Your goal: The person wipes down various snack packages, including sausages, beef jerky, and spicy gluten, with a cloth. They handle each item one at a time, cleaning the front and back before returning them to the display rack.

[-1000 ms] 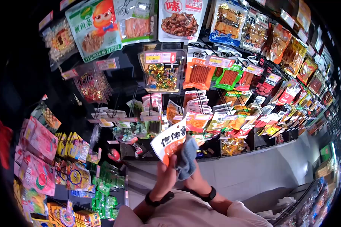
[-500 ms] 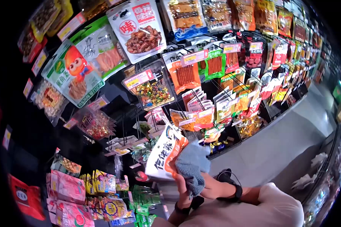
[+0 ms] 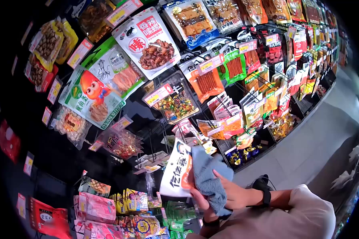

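In the lower middle of the head view, a white and orange snack packet point(image 3: 177, 171) with dark lettering is gripped at its lower edge by my left hand point(image 3: 205, 205), the thumb on the front. A grey-blue cloth point(image 3: 208, 175) lies over the packet's right side. My right hand point(image 3: 231, 191) is pressed on the cloth, fingers partly spread along it. The packet tilts to the left. Part of its face and its right edge are hidden under the cloth.
Hanging snack packets fill the rack point(image 3: 215, 79) above and behind my hands. Pink bags point(image 3: 97, 207) and a red bag point(image 3: 50, 217) hang at the lower left. The grey floor point(image 3: 267, 153) runs along the right, with white crumpled items point(image 3: 343, 179) near its edge.
The view has shifted, so the shelves appear further right and lower. My right hand and the cloth have moved across the packet's right side, and the cloth is more spread out.
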Demonstrator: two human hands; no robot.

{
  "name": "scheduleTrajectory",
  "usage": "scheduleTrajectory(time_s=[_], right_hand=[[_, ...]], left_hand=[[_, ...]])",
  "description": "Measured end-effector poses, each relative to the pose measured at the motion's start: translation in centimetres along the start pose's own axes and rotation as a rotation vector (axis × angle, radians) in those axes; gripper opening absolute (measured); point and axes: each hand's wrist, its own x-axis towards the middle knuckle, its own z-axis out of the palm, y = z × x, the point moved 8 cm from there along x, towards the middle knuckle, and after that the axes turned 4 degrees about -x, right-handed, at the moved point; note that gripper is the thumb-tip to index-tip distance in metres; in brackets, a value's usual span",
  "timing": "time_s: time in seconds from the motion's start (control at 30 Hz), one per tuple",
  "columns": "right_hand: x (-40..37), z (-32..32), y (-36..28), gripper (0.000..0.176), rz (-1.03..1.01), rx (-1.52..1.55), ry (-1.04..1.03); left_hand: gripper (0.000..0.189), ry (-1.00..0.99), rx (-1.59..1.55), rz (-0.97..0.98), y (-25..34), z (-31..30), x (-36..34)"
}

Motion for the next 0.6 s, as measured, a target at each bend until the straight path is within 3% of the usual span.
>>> scheduleTrajectory(time_s=[0.03, 0.1, 0.17, 0.23, 0.27, 0.3, 0.37, 0.4, 0.43, 0.5, 0.53, 0.57, 0.6], right_hand=[[-0.3, -0.2, 0.0, 0.049, -0.029, 0.017, 0.025], [-0.4, -1.7, 1.5, 0.045, 0.064, -0.259, 0.042], [0.4, -5.7, 2.5, 0.041, 0.201, 0.112, 0.218], [-0.7, -5.4, 6.1, 0.038, 0.401, 0.315, 0.107], [-1.3, -5.6, 6.6, 0.036, 0.578, 0.865, 0.35], [-2.4, -5.2, 7.5, 0.038, 0.651, 0.939, 0.362], [-3.3, -3.2, 7.7, 0.036, 0.783, 1.05, 0.158], [-2.4, -3.3, 4.7, 0.035, 0.724, 1.136, 0.199], [-1.7, -1.9, 5.3, 0.038, 0.574, 0.824, -0.004], [1.2, -1.0, 0.8, 0.044, 0.321, 0.696, -0.005], [1.8, 0.0, -0.3, 0.048, -0.012, 0.299, 0.009], [1.7, 1.5, -0.2, 0.05, -0.09, -0.007, -0.077], [1.3, 1.7, -0.9, 0.044, -0.126, 0.018, 0.01]], left_hand=[[0.054, -0.058, -0.016, 0.01, 0.2, 0.1, 0.3], [0.053, 0.175, 0.096, 0.171, 1.5, 0.3, 0.5], [0.05, 0.261, 0.074, 0.123, 2.1, -1.1, 0.4], [0.049, 0.356, 0.117, 0.132, 2.1, -4.1, 0.7], [0.043, 0.334, 0.027, 0.126, 2.2, -4.3, 1.4], [0.035, 0.32, 0.0, 0.138, 1.7, -4.7, 1.4], [0.033, -0.13, -0.27, 0.094, 0.5, -4.2, 3.1], [0.029, 0.151, -0.064, 0.086, -0.5, -6.1, 3.1], [0.029, 0.243, -0.097, -0.04, -2.3, -7.9, 2.8], [0.028, 0.275, -0.147, -0.159, -4.9, -8.5, 2.0], [0.028, 0.28, -0.183, -0.207, -6.1, -8.5, 1.1], [0.028, 0.278, -0.193, -0.241, -6.8, -8.5, 0.7], [0.028, 0.275, -0.206, -0.27, -7.3, -8.4, 0.3]])
